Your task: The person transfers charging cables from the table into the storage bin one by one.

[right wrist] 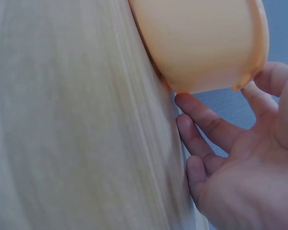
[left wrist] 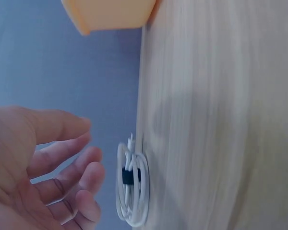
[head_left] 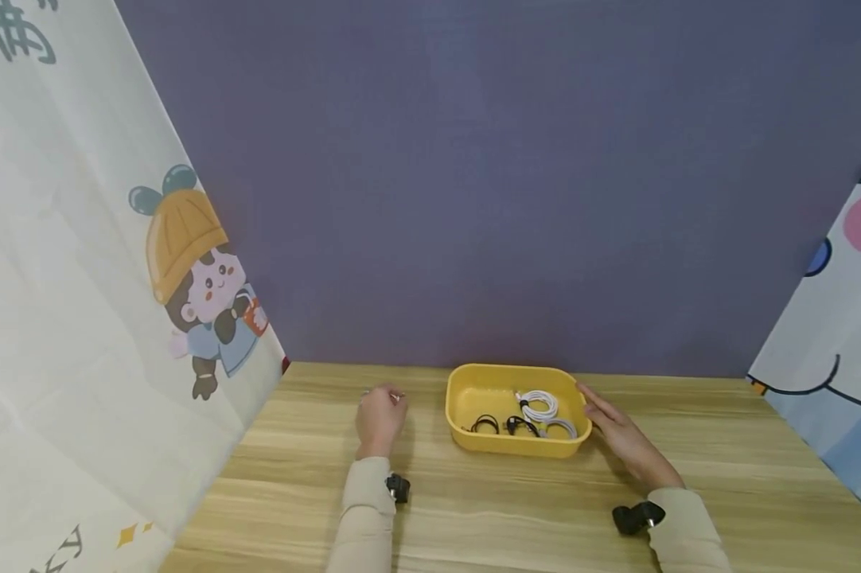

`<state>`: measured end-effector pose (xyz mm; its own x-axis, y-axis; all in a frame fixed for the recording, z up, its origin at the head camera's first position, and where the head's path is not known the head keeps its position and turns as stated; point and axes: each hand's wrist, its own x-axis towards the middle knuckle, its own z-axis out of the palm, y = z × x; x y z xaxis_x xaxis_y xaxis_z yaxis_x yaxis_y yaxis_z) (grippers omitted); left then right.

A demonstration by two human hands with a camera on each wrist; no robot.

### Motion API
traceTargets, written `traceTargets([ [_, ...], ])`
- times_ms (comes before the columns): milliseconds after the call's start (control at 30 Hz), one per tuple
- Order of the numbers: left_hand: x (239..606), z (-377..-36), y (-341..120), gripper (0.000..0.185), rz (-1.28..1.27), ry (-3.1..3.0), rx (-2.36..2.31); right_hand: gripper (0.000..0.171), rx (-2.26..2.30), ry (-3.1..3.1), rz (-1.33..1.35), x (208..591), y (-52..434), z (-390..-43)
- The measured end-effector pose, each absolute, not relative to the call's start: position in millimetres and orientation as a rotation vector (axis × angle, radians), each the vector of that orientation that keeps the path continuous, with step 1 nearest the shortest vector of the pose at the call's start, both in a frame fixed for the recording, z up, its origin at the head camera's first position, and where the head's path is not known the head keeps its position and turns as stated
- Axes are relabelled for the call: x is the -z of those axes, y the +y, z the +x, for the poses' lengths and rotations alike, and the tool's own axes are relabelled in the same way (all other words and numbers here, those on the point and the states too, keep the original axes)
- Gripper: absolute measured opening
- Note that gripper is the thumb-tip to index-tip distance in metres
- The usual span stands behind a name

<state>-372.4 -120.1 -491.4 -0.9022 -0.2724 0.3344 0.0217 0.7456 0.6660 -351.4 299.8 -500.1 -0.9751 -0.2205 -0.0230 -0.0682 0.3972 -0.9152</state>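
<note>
On the wooden table, a yellow plastic bin (head_left: 512,446) holds several coiled cables: a white cable (head_left: 540,407), black ones and a grey cable (head_left: 565,427). To the left of the bin, my left hand (head_left: 380,420) hovers beside a white cable coil (left wrist: 133,189) bound with a dark strap. Its fingers are loosely curved, with a gap between them and the coil in the left wrist view. At the bin's right end, my right hand (head_left: 633,447) rests its extended fingers against the outer wall, with the thumb side up by the rim.
A purple-grey panel (head_left: 473,183) rises behind the table's (head_left: 488,509) back edge. Printed white sheets stand along the left and right sides. Each sleeve carries a small black wrist camera (head_left: 638,517).
</note>
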Motion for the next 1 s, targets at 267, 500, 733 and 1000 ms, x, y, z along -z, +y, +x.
traceTargets([
  [267,495.0,-372.0,-135.6,0.015,0.218,-2.589,1.04,0.066,1.611,2.511,-0.275,496.6,299.8,-350.9],
  [500,496.9,-372.4,-140.6,0.016,0.218,-2.647,1.04,0.064,1.609,2.512,-0.255,496.4,300.4,-350.7],
  [733,497.3,-369.7,-142.6,0.016,0.238,-2.671,1.076,0.066,1.599,2.517,-0.259,496.4,299.6,-350.5],
  [1000,498.5,-368.9,-144.1,0.018,0.242,-2.669,1.04,0.066,1.614,2.518,-0.25,499.0,299.6,-352.0],
])
